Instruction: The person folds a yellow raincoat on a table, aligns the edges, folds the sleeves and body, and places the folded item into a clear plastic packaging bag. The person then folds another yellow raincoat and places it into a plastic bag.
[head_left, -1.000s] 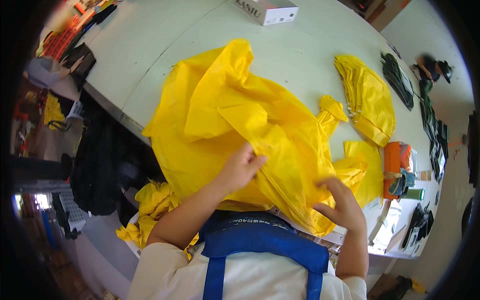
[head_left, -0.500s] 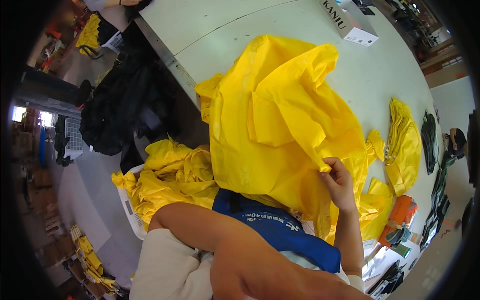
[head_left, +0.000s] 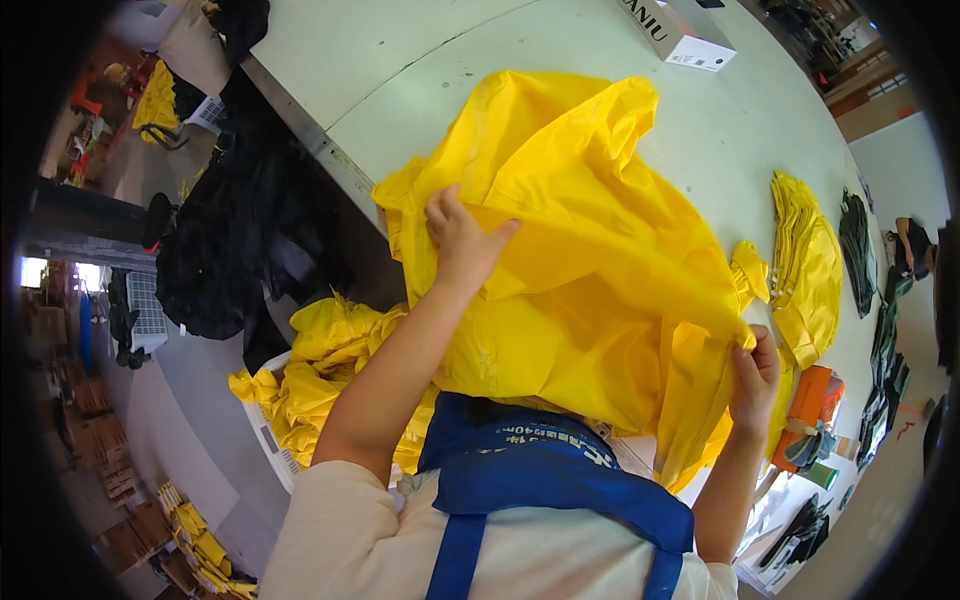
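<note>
A big crumpled yellow plastic garment (head_left: 590, 230) is spread over the near part of the white table (head_left: 420, 70). My left hand (head_left: 462, 243) grips a fold at its left side, fingers closed over the fabric. My right hand (head_left: 755, 372) pinches the garment's right edge near the table's front, holding it taut. A blue apron (head_left: 545, 480) covers my chest just below the garment.
A bin heaped with more yellow garments (head_left: 310, 380) stands by my left side. A folded yellow stack (head_left: 805, 265) and dark green pieces (head_left: 860, 245) lie at the right. A white box (head_left: 680, 30) sits at the far edge. Black clothing (head_left: 240, 240) hangs off the table's left edge.
My left hand has come up from below and taken hold of the garment's left side. My right hand keeps its grip on the right edge, and the garment is stretched wider.
</note>
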